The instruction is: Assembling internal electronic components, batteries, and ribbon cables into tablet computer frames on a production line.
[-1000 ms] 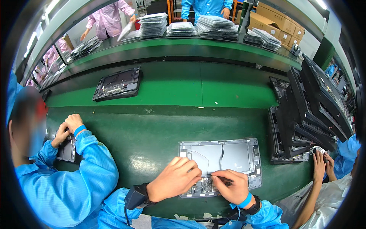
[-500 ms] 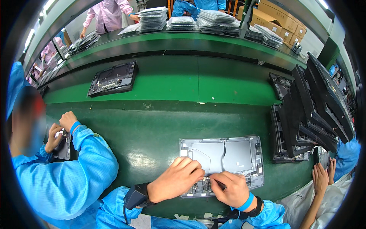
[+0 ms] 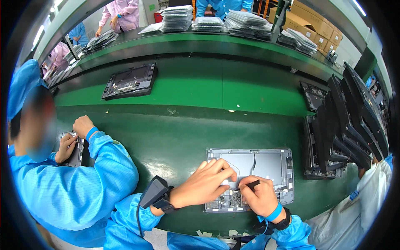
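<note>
Head view: left hand flat on grey laptop shell on green tabletop, right hand fingers pinching black tool. Looks light, stiff, fragile inside; better held by edges.

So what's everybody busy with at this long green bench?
The person wearing the camera bends over a flat grey metal laptop shell lying on the green work surface. The left hand rests spread on its near edge, while the right hand pinches a thin black tool against the parts there. To the left, a co-worker in a blue coat handles a smaller dark unit. Dark panels lean stacked on the right.
</note>
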A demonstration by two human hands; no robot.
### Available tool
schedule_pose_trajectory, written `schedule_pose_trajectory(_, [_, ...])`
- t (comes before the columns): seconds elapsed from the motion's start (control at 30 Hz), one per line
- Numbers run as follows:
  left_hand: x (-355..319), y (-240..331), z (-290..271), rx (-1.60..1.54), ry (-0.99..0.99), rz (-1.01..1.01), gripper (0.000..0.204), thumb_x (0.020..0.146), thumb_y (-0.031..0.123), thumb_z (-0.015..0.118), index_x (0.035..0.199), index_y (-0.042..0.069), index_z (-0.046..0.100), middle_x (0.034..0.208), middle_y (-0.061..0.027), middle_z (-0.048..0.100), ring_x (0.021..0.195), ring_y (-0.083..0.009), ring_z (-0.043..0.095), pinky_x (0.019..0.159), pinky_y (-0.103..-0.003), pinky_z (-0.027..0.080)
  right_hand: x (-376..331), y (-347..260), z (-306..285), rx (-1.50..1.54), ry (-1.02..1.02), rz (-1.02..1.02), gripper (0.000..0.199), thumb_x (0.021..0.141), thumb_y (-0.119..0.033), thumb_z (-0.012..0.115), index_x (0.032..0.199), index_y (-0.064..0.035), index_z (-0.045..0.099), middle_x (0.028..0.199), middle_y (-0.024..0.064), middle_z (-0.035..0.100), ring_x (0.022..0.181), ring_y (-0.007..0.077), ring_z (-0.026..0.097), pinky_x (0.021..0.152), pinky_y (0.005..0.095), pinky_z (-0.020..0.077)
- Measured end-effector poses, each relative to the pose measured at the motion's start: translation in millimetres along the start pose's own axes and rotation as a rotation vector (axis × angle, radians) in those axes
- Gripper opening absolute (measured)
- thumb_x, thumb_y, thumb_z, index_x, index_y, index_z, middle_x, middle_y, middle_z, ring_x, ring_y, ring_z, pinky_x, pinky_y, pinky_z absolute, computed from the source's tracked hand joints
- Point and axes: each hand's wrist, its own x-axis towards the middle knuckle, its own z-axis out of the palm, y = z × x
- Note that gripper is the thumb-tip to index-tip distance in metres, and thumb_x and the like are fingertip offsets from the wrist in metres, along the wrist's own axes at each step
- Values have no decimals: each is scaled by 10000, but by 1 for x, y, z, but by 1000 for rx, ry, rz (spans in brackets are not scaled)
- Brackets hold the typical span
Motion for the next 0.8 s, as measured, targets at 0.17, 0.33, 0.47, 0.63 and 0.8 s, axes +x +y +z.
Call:
schedule_pose_trajectory(0.17, [-43,-15,-9,98,148,49,172,815,96,734,981,119,696,1081,-64,577,1055,-277,568,911,-396,447,0,2,0,0,-5,-40,84,858,-71,619,884,-5,665,781,144,664,647,287,662,610,354,521])
schedule_pose_trajectory(0.33, [-49,-14,-9,175,101,176,209,805,138,739,1014,140,730,1085,-43,605,1067,-253,576,881,-382,481,-3,3,-2,16,-1,-41,88,859,-75,625,895,-6,666,793,137,665,637,279,658,603,346,519])
schedule_pose_trajectory(0.47, [-48,-25,-11,193,111,247,222,788,137,759,1009,146,743,1064,-40,620,1004,-251,607,817,-364,520,-2,2,0,33,-12,-15,90,853,-73,635,901,-5,670,797,129,669,641,265,661,607,337,523])
schedule_pose_trajectory(0.63, [-44,-34,-11,137,123,290,252,778,128,761,1029,134,743,1034,-43,631,946,-247,623,776,-358,535,-3,1,0,31,6,-23,90,848,-70,643,904,-7,673,799,127,670,646,259,666,612,336,528])
schedule_pose_trajectory(0.8, [-29,-39,-13,134,75,373,243,758,106,761,1000,120,740,990,-48,624,908,-244,630,739,-355,538,-4,4,-3,34,18,-21,90,850,-72,641,904,-9,674,810,128,672,645,258,666,611,334,528])
